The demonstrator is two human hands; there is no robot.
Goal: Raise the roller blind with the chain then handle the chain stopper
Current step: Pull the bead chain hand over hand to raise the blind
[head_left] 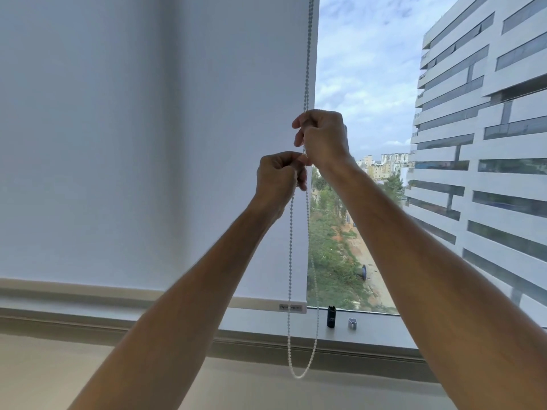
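A white roller blind (148,143) covers most of the window, its bottom bar (260,303) hanging just above the sill. A white bead chain (307,54) runs down the blind's right edge and ends in a loop (300,374) below the sill. My right hand (324,137) is closed on the chain, above my left hand (279,176), which pinches it lower down. A small black piece (331,316) and a small pale piece (352,324) stand on the sill; I cannot tell which is the chain stopper.
The window sill (384,327) runs across below the blind. The uncovered glass to the right shows a tall white building (488,143), trees and sky. A pale wall (88,380) lies under the sill.
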